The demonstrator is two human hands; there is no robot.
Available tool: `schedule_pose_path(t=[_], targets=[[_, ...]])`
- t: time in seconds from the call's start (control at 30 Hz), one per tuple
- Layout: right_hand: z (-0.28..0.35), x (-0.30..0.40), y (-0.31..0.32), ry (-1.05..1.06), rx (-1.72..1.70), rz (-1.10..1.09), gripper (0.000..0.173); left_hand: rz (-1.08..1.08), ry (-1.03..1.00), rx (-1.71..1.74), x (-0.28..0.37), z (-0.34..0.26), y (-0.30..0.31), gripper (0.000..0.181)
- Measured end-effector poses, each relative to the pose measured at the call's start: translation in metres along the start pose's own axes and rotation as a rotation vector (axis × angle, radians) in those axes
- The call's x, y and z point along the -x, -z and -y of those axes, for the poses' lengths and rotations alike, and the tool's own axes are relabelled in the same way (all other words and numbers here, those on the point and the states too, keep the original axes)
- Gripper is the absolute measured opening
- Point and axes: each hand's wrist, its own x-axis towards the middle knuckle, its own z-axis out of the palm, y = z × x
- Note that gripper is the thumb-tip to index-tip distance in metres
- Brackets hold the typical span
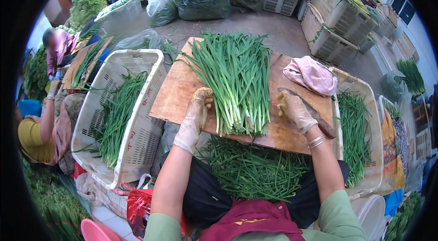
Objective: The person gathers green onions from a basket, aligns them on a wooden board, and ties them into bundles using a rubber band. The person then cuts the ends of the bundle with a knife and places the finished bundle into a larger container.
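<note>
A thick bundle of green garlic chives lies on a wooden board in front of me, its pale cut ends towards me. My left hand, in a translucent glove, is beside the bundle's left edge with fingers curled; whether it grips anything is hidden. On the other side my gloved right hand is held with bent fingers, a little apart from the stems. A thin red strand shows by its fingertips; I cannot tell if it is held. A dark-bladed knife lies beside the right hand, its wooden handle passing the wrist.
Loose chive leaves are heaped below the board. White plastic crates holding chives stand left and right. A pink cloth lies on the board's right corner. Co-workers sit at left, one in yellow and one in pink.
</note>
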Motion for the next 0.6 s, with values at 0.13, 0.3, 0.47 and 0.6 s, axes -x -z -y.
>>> schedule_pose_path(t=[0.13,0.3,0.47,0.6], targets=[[0.008,0.011,0.014,-0.214,-0.899,0.152,0.029,-0.062,0.012,0.123,-0.002,0.007,0.0,0.013],[-0.02,0.004,-0.008,-0.156,-1.345,0.253,0.032,-0.091,-0.05,0.111,0.013,0.01,-0.011,0.012],[0.005,0.019,-0.014,-0.103,-1.293,0.075,0.027,-0.155,-0.015,0.087,0.035,-0.003,-0.023,0.009],[-0.003,0.01,-0.018,-0.146,-1.099,-0.04,0.019,-0.175,-0.026,0.072,0.033,-0.003,-0.031,0.008]])
